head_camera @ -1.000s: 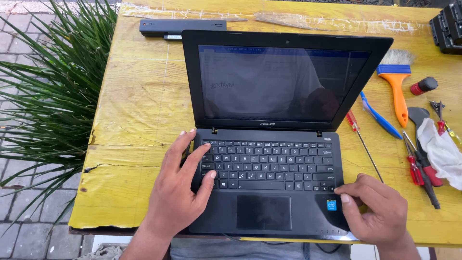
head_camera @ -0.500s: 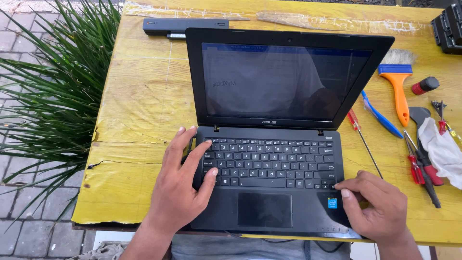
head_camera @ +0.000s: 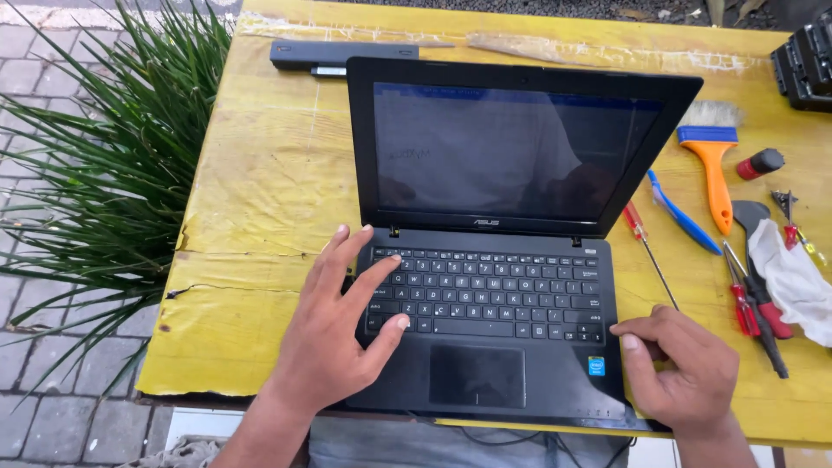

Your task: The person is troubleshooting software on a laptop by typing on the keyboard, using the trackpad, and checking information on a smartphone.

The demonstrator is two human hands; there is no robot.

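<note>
While both hands (head_camera: 334,342) rest on the laptop (head_camera: 494,295), screwdrivers (head_camera: 646,247) lie beside it.

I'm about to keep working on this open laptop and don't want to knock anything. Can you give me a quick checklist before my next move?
1. Laptop lid open, base flat on the yellow table: ok.
2. Left hand on the keyboard's left side, holding nothing: ok.
3. Right hand at the front right corner, holding nothing: ok.
4. Screen showing a picture: cannot tell, dark with reflections.
5. Red screwdriver apart from the laptop: not ok, lies close beside it.
6. Front edge fully on the table: cannot tell.
</note>
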